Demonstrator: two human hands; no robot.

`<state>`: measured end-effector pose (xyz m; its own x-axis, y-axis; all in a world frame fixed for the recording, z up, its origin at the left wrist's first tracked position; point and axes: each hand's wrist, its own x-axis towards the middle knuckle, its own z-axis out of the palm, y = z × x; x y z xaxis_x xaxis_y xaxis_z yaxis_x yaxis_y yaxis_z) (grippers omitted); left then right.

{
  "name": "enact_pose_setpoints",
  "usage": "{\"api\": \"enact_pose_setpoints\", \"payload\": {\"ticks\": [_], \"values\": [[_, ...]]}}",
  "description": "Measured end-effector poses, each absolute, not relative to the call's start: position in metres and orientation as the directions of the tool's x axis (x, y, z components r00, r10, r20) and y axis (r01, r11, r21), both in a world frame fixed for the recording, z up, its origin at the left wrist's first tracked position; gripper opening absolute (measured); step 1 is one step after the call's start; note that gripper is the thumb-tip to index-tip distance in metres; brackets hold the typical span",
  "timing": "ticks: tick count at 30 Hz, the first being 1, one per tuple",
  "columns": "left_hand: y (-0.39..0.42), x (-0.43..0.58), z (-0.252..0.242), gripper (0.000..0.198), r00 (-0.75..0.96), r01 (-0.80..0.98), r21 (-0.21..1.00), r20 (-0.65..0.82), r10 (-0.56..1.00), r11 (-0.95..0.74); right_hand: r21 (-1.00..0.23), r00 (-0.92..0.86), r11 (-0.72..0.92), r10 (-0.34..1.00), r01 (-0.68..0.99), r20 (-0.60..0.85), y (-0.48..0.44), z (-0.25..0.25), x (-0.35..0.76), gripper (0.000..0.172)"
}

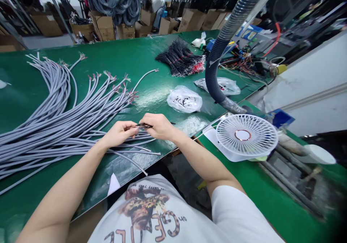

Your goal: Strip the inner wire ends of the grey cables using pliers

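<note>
My left hand (119,132) and my right hand (158,126) meet above the green table (151,55), near its front edge. Both pinch the same thin dark piece (143,126), a small wire or tube, held between the fingertips. Directly beneath and to the left lies a large fan of grey cables (54,123) with stripped coloured ends (127,91). A few cable ends reach past my left wrist toward the table's edge.
A clear bag of small parts (184,99) lies just beyond my right hand, a second bag (225,85) further right. A bundle of black wires (181,58) sits behind. A ribbed hose (217,69) drops beside a white fan (246,136). Cardboard boxes (104,28) line the back.
</note>
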<state>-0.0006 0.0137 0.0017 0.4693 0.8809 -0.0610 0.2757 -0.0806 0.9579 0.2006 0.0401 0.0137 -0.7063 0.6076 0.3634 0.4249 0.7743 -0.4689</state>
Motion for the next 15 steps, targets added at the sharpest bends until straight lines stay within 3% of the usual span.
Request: {"api": "enact_pose_setpoints", "payload": {"ticks": [3, 6, 8, 10, 15], "values": [[0.011, -0.002, 0.004, 0.028, 0.54, 0.342, 0.934, -0.103, 0.835, -0.106, -0.743, -0.689, 0.572, 0.693, 0.347, 0.212, 0.047, 0.015, 0.199, 0.013], [0.011, -0.006, 0.009, 0.026, 0.557, 0.323, 0.944, -0.128, 0.82, -0.072, -0.979, -0.666, 0.137, 0.746, 0.153, 0.0, 0.053, 0.002, 0.195, 0.022], [0.013, -0.008, 0.009, 0.026, 0.494, 0.28, 0.96, -0.128, 0.86, -0.018, -0.995, -0.624, -0.098, 0.777, 0.012, -0.084, 0.054, -0.011, 0.189, 0.026], [0.015, -0.009, 0.006, 0.025, 0.399, 0.21, 0.977, -0.123, 0.909, 0.039, -0.97, -0.556, -0.209, 0.825, -0.129, -0.104, 0.053, -0.022, 0.181, 0.028], [0.021, -0.007, -0.003, 0.026, 0.258, -0.04, 0.993, -0.1, 0.961, 0.114, -0.913, -0.362, -0.204, 0.93, -0.352, -0.068, 0.045, -0.032, 0.157, 0.03]]}}
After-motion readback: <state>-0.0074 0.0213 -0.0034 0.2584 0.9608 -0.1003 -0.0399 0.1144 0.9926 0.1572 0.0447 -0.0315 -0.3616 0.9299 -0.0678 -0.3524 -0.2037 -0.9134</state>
